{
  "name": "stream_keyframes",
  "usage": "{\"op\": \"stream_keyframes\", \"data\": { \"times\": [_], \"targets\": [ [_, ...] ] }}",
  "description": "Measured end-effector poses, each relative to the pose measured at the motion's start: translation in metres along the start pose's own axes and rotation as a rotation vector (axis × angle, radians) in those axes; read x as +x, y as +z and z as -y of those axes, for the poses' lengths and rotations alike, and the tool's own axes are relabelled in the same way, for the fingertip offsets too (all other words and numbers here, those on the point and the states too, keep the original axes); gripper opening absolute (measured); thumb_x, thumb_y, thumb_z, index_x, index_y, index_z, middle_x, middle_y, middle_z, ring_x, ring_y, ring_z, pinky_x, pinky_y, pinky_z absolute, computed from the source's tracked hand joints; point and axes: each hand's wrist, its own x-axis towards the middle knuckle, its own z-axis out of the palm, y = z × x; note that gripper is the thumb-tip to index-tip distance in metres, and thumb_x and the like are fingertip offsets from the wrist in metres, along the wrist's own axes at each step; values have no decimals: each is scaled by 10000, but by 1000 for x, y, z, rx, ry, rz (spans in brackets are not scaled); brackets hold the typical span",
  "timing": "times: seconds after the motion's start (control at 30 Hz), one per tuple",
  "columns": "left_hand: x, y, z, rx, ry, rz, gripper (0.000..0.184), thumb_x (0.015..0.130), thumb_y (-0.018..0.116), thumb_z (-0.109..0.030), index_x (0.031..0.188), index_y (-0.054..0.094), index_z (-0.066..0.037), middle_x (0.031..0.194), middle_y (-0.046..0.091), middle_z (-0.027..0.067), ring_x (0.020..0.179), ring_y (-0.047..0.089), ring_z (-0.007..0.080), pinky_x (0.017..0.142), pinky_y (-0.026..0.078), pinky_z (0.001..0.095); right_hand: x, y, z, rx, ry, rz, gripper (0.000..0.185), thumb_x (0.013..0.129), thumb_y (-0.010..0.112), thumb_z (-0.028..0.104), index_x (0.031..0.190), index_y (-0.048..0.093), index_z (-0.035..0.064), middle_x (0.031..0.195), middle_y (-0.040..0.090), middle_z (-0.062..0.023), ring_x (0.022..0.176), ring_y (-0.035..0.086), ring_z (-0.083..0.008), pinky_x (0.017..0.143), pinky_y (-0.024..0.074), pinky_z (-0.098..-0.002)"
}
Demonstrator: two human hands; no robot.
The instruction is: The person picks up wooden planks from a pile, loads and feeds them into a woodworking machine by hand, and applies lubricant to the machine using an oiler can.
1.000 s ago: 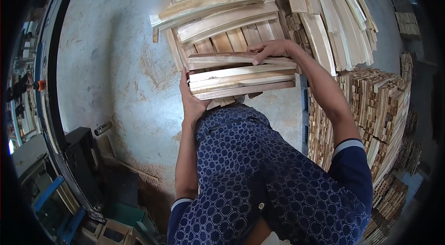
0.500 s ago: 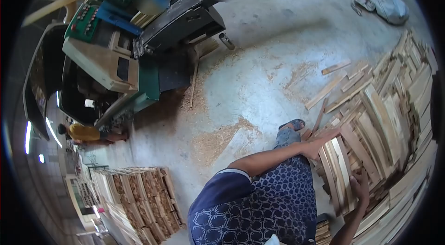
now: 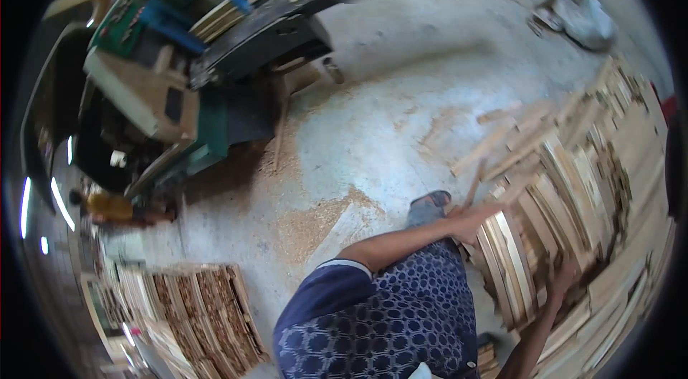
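My left hand (image 3: 469,225) reaches across to the upper end of a bundle of pale wooden strips (image 3: 505,264). Its fingers are closed about the end of a wooden strip (image 3: 519,188), though blur softens the contact. Lower and to the right, my right hand (image 3: 564,276) is among the strips of the same pile, touching wood. Motion blur and the strips hide how its fingers are set. More strips (image 3: 573,193) lie stacked side by side just beyond both hands.
Loose strips (image 3: 484,146) lie on the floor by sawdust (image 3: 322,225). A green and black machine (image 3: 211,132) stands at upper left. Stacked wood (image 3: 193,318) is at lower left, a person in a yellow top (image 3: 107,207) farther off. A white sack (image 3: 584,17) sits at upper right.
The whole view has shifted left and slightly down. My right hand has moved up and rightward over the strips. My left hand stays at the bundle's upper end.
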Motion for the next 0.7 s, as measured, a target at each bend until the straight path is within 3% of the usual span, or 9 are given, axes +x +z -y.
{"op": "stream_keyframes", "data": {
  "times": [0.07,0.1,0.13,0.2,0.3,0.53,0.6,0.67,0.7],
  "targets": [
    [-11,1,-3,-2,-48,-17,1211,668,918,-366,1608,228,-37,1574,359,253,1445,363,410,1214,285,488,-8,-11,10,209,147,167,450,929,721,337,1270,677,46,1321,603,-247,1204,583,-431,1023,469,-501],
    [-17,7,12,0,-98,-31,1204,672,919,-380,1603,239,-35,1556,379,255,1434,372,407,1211,285,498,-19,10,-11,307,89,189,383,948,695,321,1215,708,45,1234,663,-224,1150,625,-389,1007,489,-472],
    [-14,3,-5,-4,-131,-44,1202,665,926,-380,1600,253,-36,1551,392,250,1429,394,397,1207,287,512,-22,-23,37,377,105,67,271,958,673,259,1119,740,51,1065,715,-181,1028,665,-356,926,514,-451],
    [-1,-6,-33,-105,-143,-29,1233,639,960,-325,1604,255,-25,1627,324,214,1464,382,358,1213,317,447,-18,-28,38,370,-35,220,223,935,670,246,983,738,39,947,685,-196,869,634,-415,783,502,-482],
    [7,-6,-33,-116,-49,16,1201,654,946,-253,1599,250,3,1636,316,236,1513,314,369,1241,272,429,-27,-18,57,529,-13,185,247,934,659,233,1047,733,26,997,693,-197,947,646,-405,846,513,-459],
    [12,-11,-46,9,-78,86,1270,603,966,-134,1612,203,-26,1590,320,214,1452,383,388,1233,305,463,-47,-16,45,594,114,182,265,916,688,191,1118,734,27,1110,721,-147,1003,665,-372,871,526,-423],
    [12,-10,-50,-339,-245,55,1384,571,975,-93,1633,89,-49,1578,325,218,1448,387,346,1219,336,458,-56,-32,45,587,222,213,339,887,739,238,1166,726,46,1109,734,-115,1010,672,-348,915,510,-431],
    [21,-20,-65,-362,-263,118,1469,569,973,-73,1640,-33,-63,1605,284,227,1453,382,312,1201,368,451,-59,-61,63,411,185,254,598,807,817,358,1308,660,74,1188,711,-132,1119,638,-346,1036,441,-465],
    [29,-25,-74,-429,-311,148,1497,557,977,-71,1640,-57,-66,1607,295,226,1443,402,312,1194,378,449,-66,-64,75,273,89,256,1056,670,894,521,1541,443,132,1396,576,-205,1292,515,-380,1148,331,-526]
  ]
}}
